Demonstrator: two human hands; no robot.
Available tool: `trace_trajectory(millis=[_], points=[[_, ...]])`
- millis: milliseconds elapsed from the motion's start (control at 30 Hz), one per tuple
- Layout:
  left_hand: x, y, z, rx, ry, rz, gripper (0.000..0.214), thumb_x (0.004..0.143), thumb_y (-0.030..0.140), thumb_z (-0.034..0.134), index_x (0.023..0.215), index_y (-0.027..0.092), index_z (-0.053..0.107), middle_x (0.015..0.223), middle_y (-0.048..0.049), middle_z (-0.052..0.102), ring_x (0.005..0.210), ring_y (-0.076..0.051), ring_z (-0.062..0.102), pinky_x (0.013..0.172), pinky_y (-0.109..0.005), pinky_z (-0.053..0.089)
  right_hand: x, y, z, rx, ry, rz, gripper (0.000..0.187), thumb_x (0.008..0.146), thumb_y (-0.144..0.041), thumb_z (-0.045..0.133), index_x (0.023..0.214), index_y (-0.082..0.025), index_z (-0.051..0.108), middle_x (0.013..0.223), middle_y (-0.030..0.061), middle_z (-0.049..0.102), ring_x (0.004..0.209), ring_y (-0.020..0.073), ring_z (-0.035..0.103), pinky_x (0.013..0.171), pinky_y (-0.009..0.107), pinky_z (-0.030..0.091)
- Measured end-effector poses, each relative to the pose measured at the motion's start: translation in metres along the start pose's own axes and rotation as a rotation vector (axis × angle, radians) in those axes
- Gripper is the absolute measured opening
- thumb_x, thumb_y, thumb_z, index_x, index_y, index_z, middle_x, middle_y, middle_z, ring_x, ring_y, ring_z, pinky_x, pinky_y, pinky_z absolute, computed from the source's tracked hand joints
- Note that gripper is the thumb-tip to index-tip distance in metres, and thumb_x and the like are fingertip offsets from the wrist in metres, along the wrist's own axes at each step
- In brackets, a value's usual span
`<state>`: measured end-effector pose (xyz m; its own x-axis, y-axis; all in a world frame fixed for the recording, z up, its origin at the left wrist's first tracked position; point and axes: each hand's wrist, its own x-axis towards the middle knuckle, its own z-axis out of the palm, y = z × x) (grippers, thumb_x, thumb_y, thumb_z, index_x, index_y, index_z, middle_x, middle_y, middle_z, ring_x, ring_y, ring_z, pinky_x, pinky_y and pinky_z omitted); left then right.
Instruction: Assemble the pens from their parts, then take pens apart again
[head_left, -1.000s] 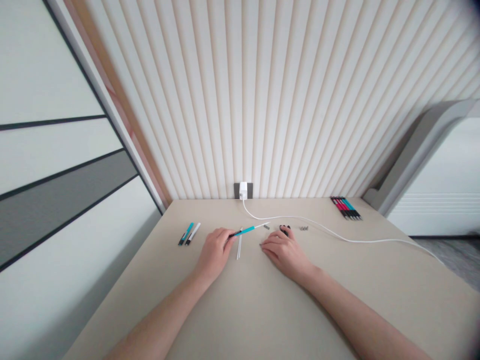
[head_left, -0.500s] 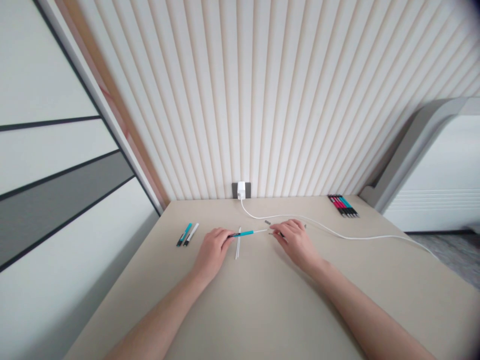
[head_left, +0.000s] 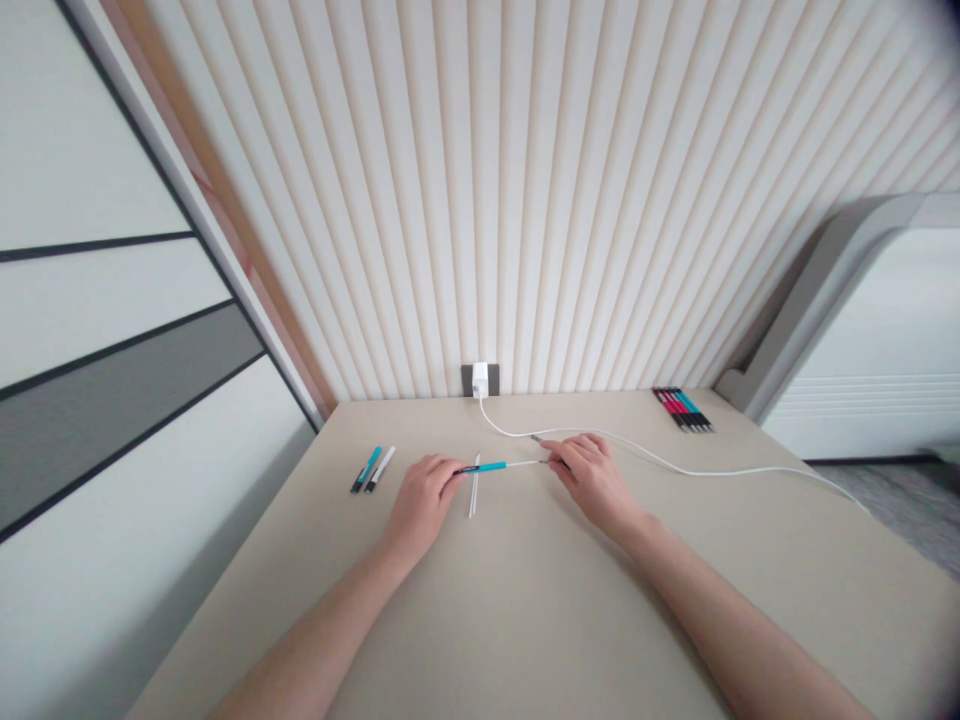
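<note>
My left hand (head_left: 421,497) pinches the black end of a teal pen barrel (head_left: 491,466) with a white refill sticking out of its far end, held just above the beige table (head_left: 525,600). At that refill's tip, my right hand (head_left: 592,472) has its fingers closed in a pinch on a small dark part that I cannot make out. Two thin white refills (head_left: 474,488) lie on the table between the hands. A tiny grey piece (head_left: 535,438) rests just beyond my right hand's fingers.
Two pens (head_left: 373,468), one teal and one white, lie to the left. A row of several red, teal and black pens (head_left: 683,408) sits at the back right. A white charger (head_left: 480,379) in the wall socket trails a white cable (head_left: 712,471) across the table to the right.
My right hand rose from lying flat on the table, went to the small parts and now pinches at the refill's tip. The left hand with the teal pen barely moved.
</note>
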<state>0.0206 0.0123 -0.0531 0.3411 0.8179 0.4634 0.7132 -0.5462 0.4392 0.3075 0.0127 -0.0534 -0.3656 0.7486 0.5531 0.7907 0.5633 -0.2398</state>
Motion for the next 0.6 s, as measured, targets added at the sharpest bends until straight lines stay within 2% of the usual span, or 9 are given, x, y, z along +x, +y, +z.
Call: trace_trajectory(millis=[433,600], points=[[-0.0006,0.0015,-0.0013,-0.010,-0.016,0.016,0.016,0.095,0.028,0.050,0.099,0.022,0.064,0.094,-0.0049,0.066,0.091,-0.022,0.059,0.084,-0.037,0.045,0.0005,-0.0046,-0.0002,-0.002,0.017,-0.026,0.024,0.098,-0.024,0.047,0.116,-0.023,0.062,0.094,0.0061,0.071,0.092,0.0193,0.061,0.092,0.038,0.038],[-0.0002,0.0011,-0.0020,0.001,-0.026,0.031,0.014,0.094,0.025,0.051,0.100,0.022,0.064,0.094,-0.0049,0.065,0.091,-0.022,0.058,0.084,-0.038,0.045,0.0012,-0.0047,-0.0032,-0.029,-0.010,-0.081,0.026,0.098,-0.021,0.045,0.118,-0.024,0.062,0.098,0.0064,0.071,0.096,0.0198,0.061,0.094,0.039,0.038]])
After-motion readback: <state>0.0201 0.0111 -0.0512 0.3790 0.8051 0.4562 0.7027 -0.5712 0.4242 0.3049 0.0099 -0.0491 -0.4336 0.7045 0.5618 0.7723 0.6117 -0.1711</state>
